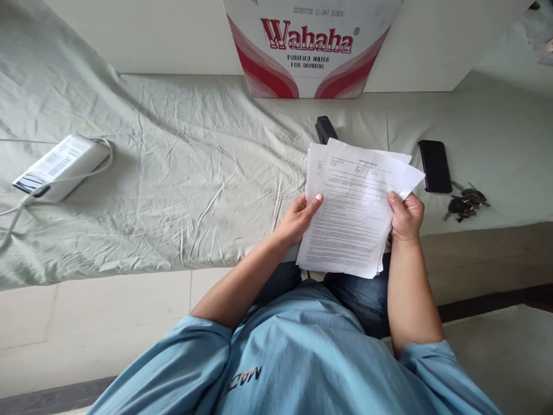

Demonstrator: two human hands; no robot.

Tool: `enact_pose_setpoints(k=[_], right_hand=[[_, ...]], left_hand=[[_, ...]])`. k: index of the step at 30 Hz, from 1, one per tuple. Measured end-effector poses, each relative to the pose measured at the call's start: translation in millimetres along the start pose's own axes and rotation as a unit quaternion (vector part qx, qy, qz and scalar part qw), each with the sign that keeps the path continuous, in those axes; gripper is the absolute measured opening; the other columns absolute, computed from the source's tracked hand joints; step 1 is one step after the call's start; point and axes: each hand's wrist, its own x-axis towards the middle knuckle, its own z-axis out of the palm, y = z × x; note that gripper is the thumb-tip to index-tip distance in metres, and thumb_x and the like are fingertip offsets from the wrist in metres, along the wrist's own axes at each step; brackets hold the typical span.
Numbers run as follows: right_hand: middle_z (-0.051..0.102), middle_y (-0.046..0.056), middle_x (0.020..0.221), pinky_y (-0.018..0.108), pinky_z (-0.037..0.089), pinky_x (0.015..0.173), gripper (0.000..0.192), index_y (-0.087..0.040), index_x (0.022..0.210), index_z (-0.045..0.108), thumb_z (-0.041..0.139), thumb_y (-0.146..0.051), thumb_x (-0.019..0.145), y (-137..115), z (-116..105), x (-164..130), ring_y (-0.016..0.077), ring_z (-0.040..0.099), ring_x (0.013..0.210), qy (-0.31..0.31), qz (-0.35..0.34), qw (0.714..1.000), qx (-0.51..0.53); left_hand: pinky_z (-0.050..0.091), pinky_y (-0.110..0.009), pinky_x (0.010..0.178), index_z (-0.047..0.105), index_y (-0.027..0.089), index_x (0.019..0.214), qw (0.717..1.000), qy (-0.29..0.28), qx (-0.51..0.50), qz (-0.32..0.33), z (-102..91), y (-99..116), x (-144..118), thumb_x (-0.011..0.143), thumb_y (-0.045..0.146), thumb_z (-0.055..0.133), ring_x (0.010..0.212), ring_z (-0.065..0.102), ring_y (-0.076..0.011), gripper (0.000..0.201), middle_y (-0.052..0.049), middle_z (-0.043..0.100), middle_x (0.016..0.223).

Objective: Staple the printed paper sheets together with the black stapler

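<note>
Head view: printed sheets (354, 213) between both grips; left hand (298, 218), right hand (405, 216) each clamped on side edge

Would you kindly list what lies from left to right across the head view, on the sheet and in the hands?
White box with cable → left hand → papers → right hand → phone → keys.

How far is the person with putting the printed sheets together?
Gathered: several printed sheets are in one fanned, uneven stack. In hand: left hand and right hand grip its sides. Left: edges are not squared; the stapler lies untouched on the bed sheet.
</note>
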Motion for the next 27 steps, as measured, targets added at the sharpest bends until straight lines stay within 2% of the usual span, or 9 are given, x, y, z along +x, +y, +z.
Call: enact_pose_setpoints(k=[8,15,20,27], right_hand=[[0.084,0.001,0.09,0.033,0.062,0.078,0.039,-0.023,0.092,0.086,0.097,-0.056,0.074,0,-1,-1,0.0199,0.076,0.079,-0.015,0.006,1.0,0.02],[0.084,0.001,0.09,0.032,0.062,0.076,0.037,-0.024,0.092,0.087,0.098,-0.054,0.074,-2,-1,-1,0.0197,0.077,0.079,-0.017,0.015,0.999,0.03],[0.085,0.001,0.09,0.033,0.063,0.075,0.039,-0.023,0.09,0.086,0.097,-0.056,0.073,-4,-2,-2,0.0207,0.077,0.078,-0.019,0.019,0.999,0.022],[0.084,0.001,0.089,0.032,0.061,0.072,0.038,-0.022,0.089,0.086,0.098,-0.054,0.073,-5,-2,-2,0.02,0.076,0.076,-0.023,0.023,0.999,0.03]], left_hand=[[0.062,-0.048,0.103,0.081,0.02,0.115,1.0,0.0,0.01,0.0,-1.7,0,1,0.091,0.074,0.079,0.123,0.078,-0.036,0.06,-0.011,0.085,0.111],[0.061,-0.046,0.106,0.082,0.022,0.111,0.997,0.071,0.015,-0.021,-8.5,-9,3,0.089,0.081,0.076,0.124,0.077,-0.0349,0.064,-0.01,0.085,0.114],[0.06,-0.048,0.108,0.082,0.022,0.118,0.999,0.045,0.004,0.004,-10.9,-13,4,0.096,0.079,0.069,0.127,0.076,-0.0367,0.063,-0.01,0.085,0.113],[0.059,-0.047,0.11,0.082,0.021,0.116,0.999,0.047,0.004,-0.002,-8.7,-12,4,0.093,0.081,0.071,0.13,0.075,-0.0362,0.065,-0.011,0.085,0.115]])
